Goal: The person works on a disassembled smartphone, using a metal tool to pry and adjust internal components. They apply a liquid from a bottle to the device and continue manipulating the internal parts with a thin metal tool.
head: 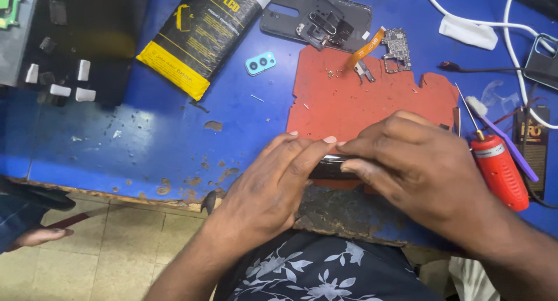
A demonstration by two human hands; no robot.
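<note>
both hands, left hand (273,182) and right hand (415,161), are clenched on the dark phone (328,166) at the red mat's (349,97) near edge, and he'd best press evenly, thumbs low.

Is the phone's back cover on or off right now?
Off: the dark back cover lies apart at the table's far side, while both hands press the phone.

head view | looks steeply down | close over blue table (174,120) edge
</note>
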